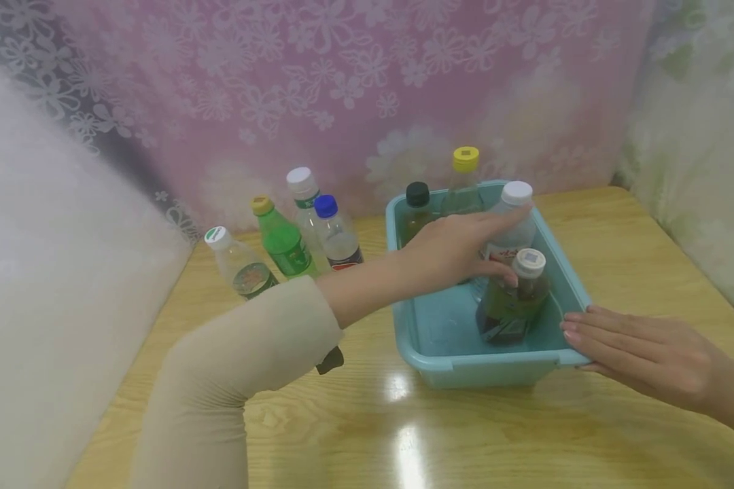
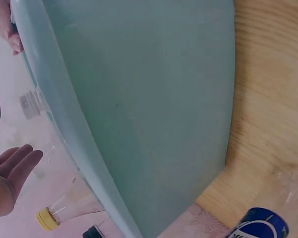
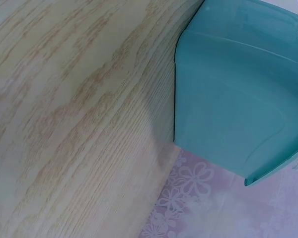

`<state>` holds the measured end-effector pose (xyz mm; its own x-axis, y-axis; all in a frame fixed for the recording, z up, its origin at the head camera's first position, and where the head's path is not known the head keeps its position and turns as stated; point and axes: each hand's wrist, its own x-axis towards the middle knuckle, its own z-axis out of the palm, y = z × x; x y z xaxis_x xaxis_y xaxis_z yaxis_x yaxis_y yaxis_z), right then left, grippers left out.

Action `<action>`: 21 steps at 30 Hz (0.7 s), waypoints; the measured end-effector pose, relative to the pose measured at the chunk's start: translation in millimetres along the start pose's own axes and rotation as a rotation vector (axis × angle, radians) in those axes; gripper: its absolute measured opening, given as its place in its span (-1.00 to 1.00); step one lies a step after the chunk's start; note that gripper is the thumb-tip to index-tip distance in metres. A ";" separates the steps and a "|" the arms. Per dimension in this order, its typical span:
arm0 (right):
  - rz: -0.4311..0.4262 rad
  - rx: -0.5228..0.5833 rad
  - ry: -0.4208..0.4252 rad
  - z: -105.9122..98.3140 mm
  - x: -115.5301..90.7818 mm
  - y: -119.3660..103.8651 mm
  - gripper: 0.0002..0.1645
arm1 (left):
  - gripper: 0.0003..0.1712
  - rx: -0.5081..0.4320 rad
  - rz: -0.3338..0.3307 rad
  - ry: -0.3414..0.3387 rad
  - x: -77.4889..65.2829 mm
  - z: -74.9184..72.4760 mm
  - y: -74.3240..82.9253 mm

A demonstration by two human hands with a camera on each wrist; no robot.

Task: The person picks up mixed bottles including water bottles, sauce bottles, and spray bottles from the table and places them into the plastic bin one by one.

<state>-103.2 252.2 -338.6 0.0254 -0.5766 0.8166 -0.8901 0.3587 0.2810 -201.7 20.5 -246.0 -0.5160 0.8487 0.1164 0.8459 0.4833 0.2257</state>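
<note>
My left hand (image 1: 449,248) reaches over a light blue plastic bin (image 1: 440,365) with its fingers extended and thumb spread. In the left wrist view that hand (image 2: 10,181) shows nothing in its grasp. Just below the thumb stands a dark-filled bottle with a white cap (image 1: 514,305). Behind the fingers is a clear bottle with a white cap (image 1: 516,195), partly hidden. A yellow-capped bottle (image 1: 465,178) and a black-capped bottle (image 1: 417,204) stand at the bin's back. Straight fingers of my right hand (image 1: 654,353) rest against the bin's near right corner.
Left of the bin, on the wooden table (image 1: 336,435), stand a green bottle (image 1: 284,238), a blue-capped bottle (image 1: 339,241) and two white-capped bottles, one in front (image 1: 245,265). My left forearm crosses before them. A flowered pink cloth (image 1: 342,102) hangs behind.
</note>
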 end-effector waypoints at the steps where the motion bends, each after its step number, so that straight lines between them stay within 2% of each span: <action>1: 0.002 -0.008 -0.006 -0.1 -0.5 -0.5 -0.60 | 0.04 -0.034 -0.008 0.019 -3.8 -0.7 -1.4; 6: -0.019 -0.010 0.014 1.1 2.5 -0.5 -0.61 | 0.03 -0.161 -0.061 0.113 -21.2 -4.2 -8.3; 12: -0.047 0.016 0.070 2.9 10.5 -0.8 -0.65 | 0.04 -0.256 -0.130 0.168 -38.0 -11.2 -17.7; 15: -0.044 -0.003 0.053 2.4 8.4 -0.5 -0.63 | 0.03 -0.200 -0.099 0.250 -46.3 -14.2 -24.5; 19: -0.031 -0.023 0.017 1.5 3.1 0.2 -0.61 | -0.01 -0.089 -0.086 0.380 -54.8 -19.6 -32.9; 21: -0.030 -0.020 0.019 1.8 2.4 0.1 -0.61 | -0.03 -0.070 -0.089 0.426 -58.1 -23.1 -36.2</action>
<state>-104.0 249.5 -337.6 0.0605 -0.5732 0.8172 -0.8798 0.3561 0.3149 -205.5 -51.2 -238.5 -0.6087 0.6325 0.4790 0.7918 0.5225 0.3162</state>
